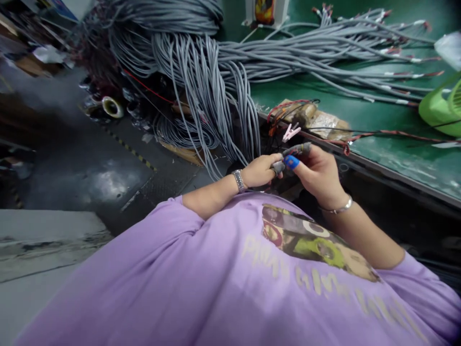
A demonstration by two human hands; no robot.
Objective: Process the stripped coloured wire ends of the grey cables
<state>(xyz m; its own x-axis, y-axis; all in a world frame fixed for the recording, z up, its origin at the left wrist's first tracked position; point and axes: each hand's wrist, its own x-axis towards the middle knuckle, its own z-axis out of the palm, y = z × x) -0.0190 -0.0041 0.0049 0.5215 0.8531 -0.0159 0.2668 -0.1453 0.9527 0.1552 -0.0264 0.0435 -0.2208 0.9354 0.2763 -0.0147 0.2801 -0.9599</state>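
Observation:
Close in front of my body, my left hand (262, 170) and my right hand (322, 174) meet at the fingertips, just off the table's near edge. My left fingers are closed, and a grey wrap (277, 166) covers one of them. On my right hand the thumb, wearing blue tape (291, 162), and the index finger, in a grey cover (300, 149), come together in a pinch. Whatever lies between the fingertips is too small to make out. A pink clothes peg (291, 132) is just beyond them, near a tape-wrapped bundle (320, 120) with red and black wires.
Thick bundles of grey cable (201, 81) drape over the left end of the green table (389, 158). Their stripped ends (414, 60) spread toward the right. A green plastic basket (441, 108) stands at the right edge. Coiled cable (187, 130) lies low on the left.

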